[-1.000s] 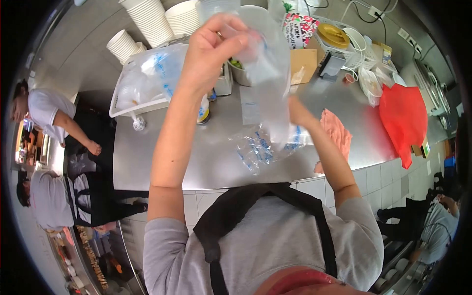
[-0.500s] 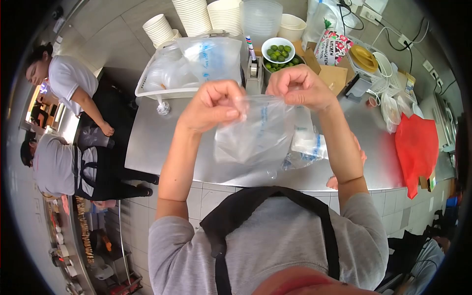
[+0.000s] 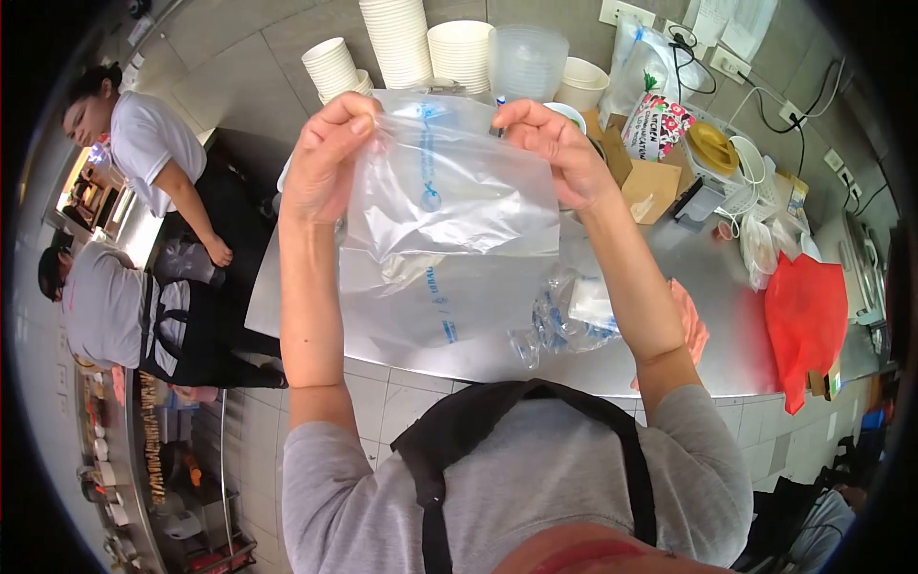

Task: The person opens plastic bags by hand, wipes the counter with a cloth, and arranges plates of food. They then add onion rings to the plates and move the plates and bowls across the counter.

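The person wears a light grey top with short sleeves that end above the elbows, leaving both forearms bare down to the hands. Over it lies a black apron: a wide strap loops around the neck and two narrower straps run down the chest, one on each side. At the bottom edge of the view a strip of red cloth shows. No watch, ring or glove shows on the left hand (image 3: 325,163) or the right hand (image 3: 555,153).

The bag (image 3: 449,201) pinched by the left hand (image 3: 320,163) and right hand (image 3: 559,153) is thin clear plastic, glossy and creased, with blue print. The counter (image 3: 306,316) is brushed steel with a dull sheen. Near its right edge lies a matt red cloth (image 3: 808,306); the cups (image 3: 397,38) at its far edge look like matt white paper.
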The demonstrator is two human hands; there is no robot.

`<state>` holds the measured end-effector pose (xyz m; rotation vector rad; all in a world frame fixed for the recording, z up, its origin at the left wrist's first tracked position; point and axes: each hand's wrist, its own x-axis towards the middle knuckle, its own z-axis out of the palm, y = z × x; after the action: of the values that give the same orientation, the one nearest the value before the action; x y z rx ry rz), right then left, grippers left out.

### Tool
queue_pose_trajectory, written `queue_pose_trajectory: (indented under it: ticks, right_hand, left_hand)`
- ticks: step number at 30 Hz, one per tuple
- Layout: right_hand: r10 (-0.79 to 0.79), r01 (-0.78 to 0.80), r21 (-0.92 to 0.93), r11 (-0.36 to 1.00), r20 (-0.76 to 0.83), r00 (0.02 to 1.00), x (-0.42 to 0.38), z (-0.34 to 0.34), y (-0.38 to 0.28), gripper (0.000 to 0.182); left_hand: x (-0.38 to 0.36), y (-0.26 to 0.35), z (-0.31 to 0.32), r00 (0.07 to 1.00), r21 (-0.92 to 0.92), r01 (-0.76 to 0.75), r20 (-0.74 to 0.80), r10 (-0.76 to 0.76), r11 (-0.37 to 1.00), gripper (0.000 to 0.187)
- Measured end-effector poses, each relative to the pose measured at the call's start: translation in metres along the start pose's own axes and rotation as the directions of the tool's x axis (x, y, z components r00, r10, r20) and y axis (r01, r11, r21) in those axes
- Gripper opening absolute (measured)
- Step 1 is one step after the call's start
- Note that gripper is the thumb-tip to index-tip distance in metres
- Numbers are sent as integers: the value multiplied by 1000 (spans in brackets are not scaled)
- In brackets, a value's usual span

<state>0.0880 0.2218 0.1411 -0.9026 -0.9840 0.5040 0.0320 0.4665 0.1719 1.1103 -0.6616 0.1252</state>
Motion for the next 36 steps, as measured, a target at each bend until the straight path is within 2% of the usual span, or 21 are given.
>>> queue_pose_trajectory:
  ticks: [2,4,6,10,12,13,16,17,18,20,21,22,23,24,25,27,28,30,31,34,36]
  right_hand:
    - [-6,0,-60,998,-100,995,3,-2,3,21]
    - [-17,-7,-118,993,-200,980,9,-3,5,16]
    - [-35,-73,-222,972,-447,894,24,-8,9,8]
    - [-95,-71,-268,961,-559,824,51,-23,32,6]
    - [-1,-238,-276,931,-655,756,56,-24,42,6]
    - [52,-273,-212,938,-695,717,56,-24,45,5]
    - [42,-262,-184,947,-740,672,59,-33,62,6]
    - [124,-372,-170,912,-753,647,51,-32,59,9]
    - [126,-375,-170,911,-752,647,48,-31,65,9]
    - [115,-433,-217,875,-775,621,39,-37,85,8]
    - [111,-496,-260,829,-792,601,32,-39,94,7]
    - [112,-499,-259,827,-794,598,21,-49,113,7]
    - [24,-555,-402,728,-794,607,8,-63,137,7]
    - [-63,-598,-529,602,-779,624,0,-71,148,8]
    - [-68,-596,-531,603,-778,624,-7,-64,143,8]
    - [242,-586,-233,776,-748,618,-17,-50,128,13]
    - [235,-581,-238,778,-748,621,-13,-49,117,13]
    - [-63,-243,-328,913,-702,709,-8,-43,97,22]
    - [-202,-134,-464,876,-605,770,-3,-43,88,31]
    - [-289,19,-536,844,-425,858,23,-22,63,39]
    - [-136,-126,-524,842,-433,891,37,-9,63,46]
  left_hand:
    - [2,2,-5,988,236,154,-57,-145,960,8]
    - [11,-3,-14,984,301,158,-126,-125,940,9]
    - [23,-8,-32,968,489,230,-200,-148,841,11]
    - [31,-30,-56,949,285,296,-198,-247,911,12]
    - [8,-35,-34,934,365,47,-346,89,930,16]
    - [6,-44,-37,934,363,46,-347,90,931,16]
    - [-2,-83,-55,988,545,-78,-69,138,835,29]
    - [3,-89,-57,997,673,77,-62,-47,736,28]
    - [2,-93,-51,997,672,78,-65,-47,737,28]
    - [-4,-100,-41,925,-7,193,-334,-184,981,21]
    - [-4,-106,-49,925,-10,193,-333,-185,981,21]
    - [-6,-117,-66,798,262,558,-428,-424,787,17]
    - [-10,-128,-79,596,445,803,-579,-556,397,14]
    - [-19,-137,-84,598,446,801,-577,-556,399,14]
    - [-32,-141,-84,636,431,771,-561,-530,470,12]
    - [-44,-138,-87,683,425,726,-541,-490,542,13]
    - [-48,-134,-88,744,426,644,-543,-390,635,14]
    - [-44,-123,-85,819,419,448,-547,-175,790,14]
    - [-35,-109,-77,833,411,337,-550,-65,847,15]
    - [1,-84,-49,896,361,-130,-357,266,923,37]
    - [19,-89,-38,885,253,-229,-348,310,940,48]
